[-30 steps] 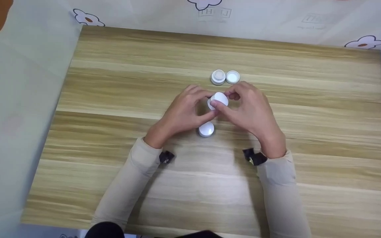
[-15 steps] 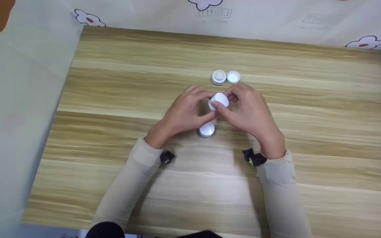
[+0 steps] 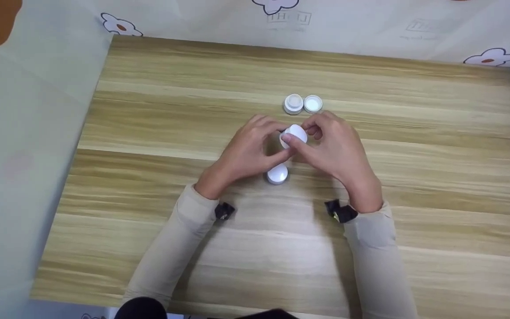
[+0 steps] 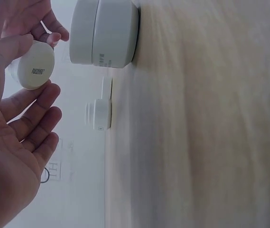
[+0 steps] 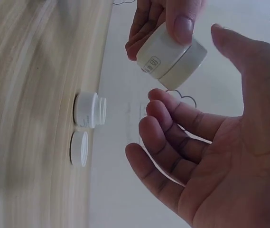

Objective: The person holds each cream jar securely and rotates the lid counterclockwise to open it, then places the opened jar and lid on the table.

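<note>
Pinching the still-lidded jar [image 5: 172, 61], my left hand [image 3: 249, 147] is staying put; my right hand [image 3: 338, 149] is seemingly hovering loosely beside.

on the table [image 3: 162, 110], an open jar [image 3: 293, 109] is standing toward the far side, with a loose lid [image 3: 313, 104] lying just to its right. before these two, the left hand [image 3: 248, 148] is holding a second jar [image 5: 158, 53] above the tabletop, and the right hand [image 3: 341, 148] is resting at its right. a third jar [image 3: 277, 175] is standing nearer the person, slightly left. behind the table, a backdrop [image 3: 361, 31] is rising.
</note>
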A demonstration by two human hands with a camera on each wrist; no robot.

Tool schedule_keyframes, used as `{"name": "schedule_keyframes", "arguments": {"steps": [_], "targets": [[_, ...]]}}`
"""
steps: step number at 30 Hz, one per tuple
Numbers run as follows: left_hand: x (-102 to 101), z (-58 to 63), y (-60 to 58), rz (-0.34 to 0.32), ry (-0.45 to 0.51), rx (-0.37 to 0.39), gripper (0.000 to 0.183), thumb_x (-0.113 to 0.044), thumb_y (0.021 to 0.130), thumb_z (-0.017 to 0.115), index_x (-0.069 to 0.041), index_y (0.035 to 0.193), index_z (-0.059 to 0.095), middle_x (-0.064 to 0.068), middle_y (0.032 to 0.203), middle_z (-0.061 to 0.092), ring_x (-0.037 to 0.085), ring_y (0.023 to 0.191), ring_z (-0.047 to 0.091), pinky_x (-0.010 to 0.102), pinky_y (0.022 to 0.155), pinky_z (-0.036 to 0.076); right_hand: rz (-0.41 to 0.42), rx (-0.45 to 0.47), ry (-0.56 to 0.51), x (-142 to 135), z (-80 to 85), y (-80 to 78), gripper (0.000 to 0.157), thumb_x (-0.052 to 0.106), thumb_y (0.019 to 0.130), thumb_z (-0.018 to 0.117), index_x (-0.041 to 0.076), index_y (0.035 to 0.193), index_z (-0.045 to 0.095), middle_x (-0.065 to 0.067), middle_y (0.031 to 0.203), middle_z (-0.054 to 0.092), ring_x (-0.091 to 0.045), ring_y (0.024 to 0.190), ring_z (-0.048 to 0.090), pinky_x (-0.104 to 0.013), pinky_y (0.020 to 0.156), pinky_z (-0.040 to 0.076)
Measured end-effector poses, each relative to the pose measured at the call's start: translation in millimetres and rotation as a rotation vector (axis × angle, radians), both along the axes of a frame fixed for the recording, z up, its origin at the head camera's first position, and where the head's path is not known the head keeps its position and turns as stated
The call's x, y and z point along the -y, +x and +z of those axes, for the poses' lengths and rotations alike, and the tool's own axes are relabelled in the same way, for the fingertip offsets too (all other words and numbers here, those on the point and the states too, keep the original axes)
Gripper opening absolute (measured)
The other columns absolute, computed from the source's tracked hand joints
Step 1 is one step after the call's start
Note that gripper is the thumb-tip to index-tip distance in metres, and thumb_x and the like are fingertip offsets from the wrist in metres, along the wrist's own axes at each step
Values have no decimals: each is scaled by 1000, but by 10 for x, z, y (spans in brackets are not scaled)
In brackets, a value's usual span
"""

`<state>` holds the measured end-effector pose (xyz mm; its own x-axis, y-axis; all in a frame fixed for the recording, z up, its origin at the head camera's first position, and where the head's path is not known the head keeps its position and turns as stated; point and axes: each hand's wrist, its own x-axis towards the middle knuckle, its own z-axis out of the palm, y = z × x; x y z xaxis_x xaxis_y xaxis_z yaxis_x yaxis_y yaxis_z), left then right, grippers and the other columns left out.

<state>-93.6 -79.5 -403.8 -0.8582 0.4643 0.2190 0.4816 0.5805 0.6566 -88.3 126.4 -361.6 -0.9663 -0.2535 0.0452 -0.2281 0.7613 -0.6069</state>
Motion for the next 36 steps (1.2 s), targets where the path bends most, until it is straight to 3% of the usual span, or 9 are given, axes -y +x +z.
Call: {"name": "schedule_keyframes", "arguments": {"steps": [5,19,28,36], "targets": [[-5,-18,-4,-3,-1,16,45,-43,90,71,-16,127,68,-1,126,70,17,123,56,34,111,43,0,6,17,17,-3,4,48,59,86,71,11,93,71,-4,92,68,-20,86,64,-37,78,51],[6,-39,8,-49,5,14,48,-37,87,73,-13,128,67,0,124,70,17,120,57,34,107,45,107,-25,7,7,22,45,36,44,85,75,14,106,73,-2,100,69,-23,92,65,-38,78,50],[12,-29,5,-40,16,-3,47,-35,87,72,-11,127,68,1,122,70,18,119,57,34,106,46,123,-22,-5,4,32,34,37,43,87,74,15,112,71,-1,108,69,-23,95,66,-38,79,51],[3,0,-9,-34,4,-14,45,-35,87,72,-10,124,68,2,121,71,19,119,57,34,106,46,167,-15,-73,-35,37,17,44,36,89,73,20,129,67,0,113,67,-19,96,65,-38,82,51]]}}
